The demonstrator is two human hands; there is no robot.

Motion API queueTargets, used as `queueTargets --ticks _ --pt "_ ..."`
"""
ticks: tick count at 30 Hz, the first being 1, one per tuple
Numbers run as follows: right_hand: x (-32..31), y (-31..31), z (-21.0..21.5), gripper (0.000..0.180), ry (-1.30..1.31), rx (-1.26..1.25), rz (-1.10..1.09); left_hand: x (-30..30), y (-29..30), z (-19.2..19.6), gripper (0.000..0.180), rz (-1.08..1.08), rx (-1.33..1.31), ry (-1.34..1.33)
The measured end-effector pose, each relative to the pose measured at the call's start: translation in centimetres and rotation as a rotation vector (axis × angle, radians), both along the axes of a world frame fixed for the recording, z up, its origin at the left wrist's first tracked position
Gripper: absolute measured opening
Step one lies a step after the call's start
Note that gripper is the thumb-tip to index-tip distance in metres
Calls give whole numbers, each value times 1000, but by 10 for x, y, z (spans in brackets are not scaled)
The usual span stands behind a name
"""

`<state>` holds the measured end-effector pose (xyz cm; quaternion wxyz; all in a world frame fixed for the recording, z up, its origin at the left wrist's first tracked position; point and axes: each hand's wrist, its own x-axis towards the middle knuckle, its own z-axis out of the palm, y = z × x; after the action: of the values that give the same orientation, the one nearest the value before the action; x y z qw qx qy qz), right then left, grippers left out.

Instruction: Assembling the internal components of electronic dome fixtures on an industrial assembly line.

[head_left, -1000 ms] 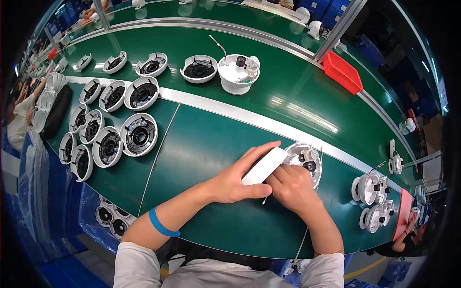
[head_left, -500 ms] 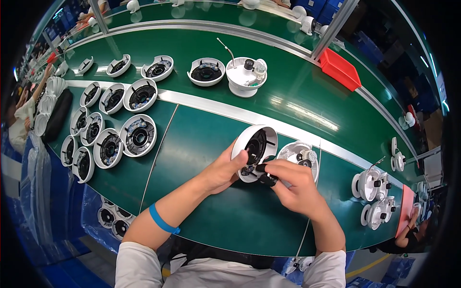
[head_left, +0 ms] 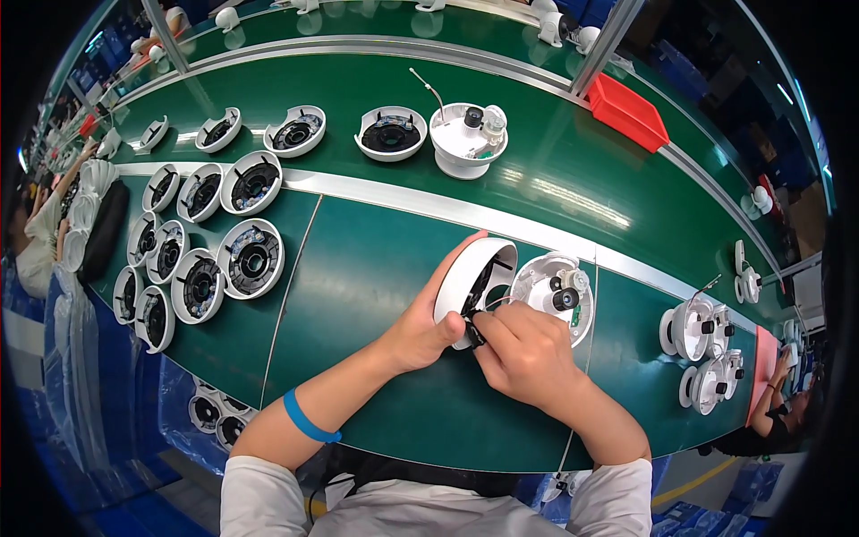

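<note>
My left hand (head_left: 419, 329) grips a white round housing (head_left: 458, 279) from its left side, tilted so its black inside faces right. My right hand (head_left: 530, 351) is closed in a pinch at the housing's lower rim, with black covers on its fingertips. Whatever sits between those fingers is hidden. Just beyond my right hand lies a white round base (head_left: 535, 279) with a black lens (head_left: 565, 298) and a clear plastic part (head_left: 573, 279). A thin wire (head_left: 501, 300) shows between the housing and this base.
Several white housings with black insides (head_left: 253, 258) stand at the left of the green table, more on the belt behind. A white base with an upright cable (head_left: 469, 143) stands on the belt. Several assembled units (head_left: 693, 331) sit at right; a red tray (head_left: 626, 112) lies far right.
The housing in my left hand has turned more edge-on. My right fingers have moved in against its lower rim and curled tighter. The view has shifted slightly.
</note>
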<state>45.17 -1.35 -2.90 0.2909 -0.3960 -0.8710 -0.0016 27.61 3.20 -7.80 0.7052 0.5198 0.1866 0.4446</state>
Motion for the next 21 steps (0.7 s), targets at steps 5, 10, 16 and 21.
queueTargets --ticks 5,10,16,21 --pt "-1 2 0 27 -37 64 17 4 -4 -3 140 6 -6 -14" --pt "0 2 -1 27 8 54 48 4 -3 -6 139 6 -19 -40" --pt "4 3 -4 27 -29 33 67 8 -9 -1 135 62 101 56" --pt "9 12 5 31 273 -175 75 5 -2 -8 118 26 -19 -121"
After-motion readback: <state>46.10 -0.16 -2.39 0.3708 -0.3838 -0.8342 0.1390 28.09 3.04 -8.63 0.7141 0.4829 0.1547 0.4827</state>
